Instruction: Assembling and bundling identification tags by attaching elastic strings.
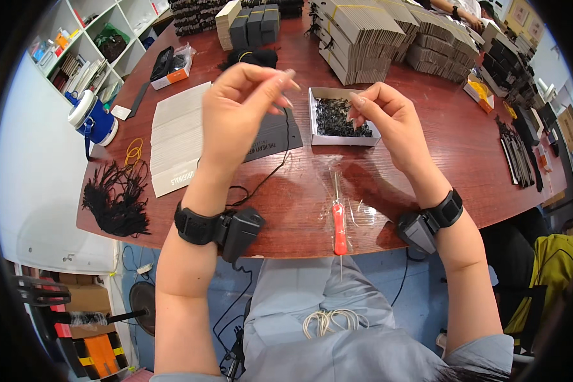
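Reddish-brown and round-edged, the work table [465, 159] carries the stock in zones around the seated person, apparently so that each supply sits within reach of one hand. Both hands are raised above the table and face each other. The left hand [239, 111] has thumb and forefinger pinched together at the fingertips [285, 81], from which a thin black cord [280, 159] hangs down to the table and curls toward the left wrist; the grip looks set to keep the cord taut and clear of the surface. The right hand [388, 118] also has its fingertips closed in a pinch just above the small white box [313, 114] of black fasteners; what it grips is too small to tell. A dark hang tag [270, 137] lies directly below the left hand, beside a row of pale cards [178, 137]. A red-handled hook tool [340, 226] rests at the near edge on a clear plastic bag [356, 197], overhanging the table edge. A bundle of black tassel cords [118, 197] lies far left, with yellow rubber bands [134, 151] near it. Stacks of cardboard [363, 32] close off the far side. Nothing lies between the hands, and white bands [328, 320] sit in the lap.
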The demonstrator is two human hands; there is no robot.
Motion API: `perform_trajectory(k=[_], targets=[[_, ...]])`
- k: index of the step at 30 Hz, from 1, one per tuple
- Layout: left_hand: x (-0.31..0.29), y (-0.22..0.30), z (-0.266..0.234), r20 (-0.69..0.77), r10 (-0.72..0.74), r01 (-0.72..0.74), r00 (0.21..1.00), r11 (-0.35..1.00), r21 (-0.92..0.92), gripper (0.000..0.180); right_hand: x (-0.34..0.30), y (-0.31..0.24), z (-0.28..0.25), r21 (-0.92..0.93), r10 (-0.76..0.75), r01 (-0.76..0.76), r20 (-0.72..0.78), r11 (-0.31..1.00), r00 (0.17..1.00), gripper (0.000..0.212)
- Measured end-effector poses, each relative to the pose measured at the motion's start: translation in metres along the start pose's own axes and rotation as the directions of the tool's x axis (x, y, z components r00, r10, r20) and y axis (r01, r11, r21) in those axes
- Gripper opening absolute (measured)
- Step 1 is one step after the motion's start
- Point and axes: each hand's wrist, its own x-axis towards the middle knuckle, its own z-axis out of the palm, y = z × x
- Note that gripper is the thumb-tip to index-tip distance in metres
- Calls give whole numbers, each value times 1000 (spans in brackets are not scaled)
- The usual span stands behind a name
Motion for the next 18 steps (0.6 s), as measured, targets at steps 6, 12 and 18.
perform_trajectory(k=[6,12,18], targets=[[6,5,-17,-51,107,-110,993,993,-49,11,4,7,-7,-177,-33,23,-56,984,998,13],[7,6,-21,26,91,-84,995,976,-200,11,10,27,-20,-508,45,-78,-77,858,996,13],[10,8,-25,3,61,-57,998,952,-302,12,13,30,-21,-559,26,-57,-64,827,998,14]])
